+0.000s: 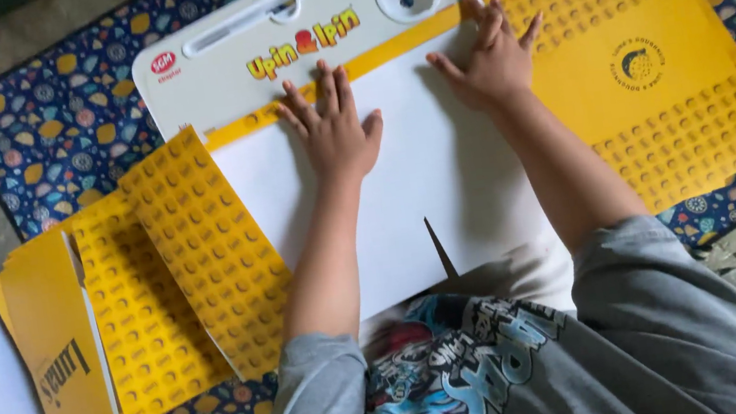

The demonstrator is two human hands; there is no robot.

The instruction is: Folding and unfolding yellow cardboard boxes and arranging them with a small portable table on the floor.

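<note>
Pressing white sheet [404,193], yellow cardboard [640,61] alongside

Both hands are lying flat on the white sheet [439,179], whose lower half is staying bare and passable, while the white plastic tray [291,34] is blocking the far edge and the yellow perforated cardboard panels [180,277] are crowding both sides.

Soft, even daylight falls on my white sheet [439,179], bright without glare. My arms cast faint shadows across it. Away from the sheet, the frame edges look slightly soft.
</note>
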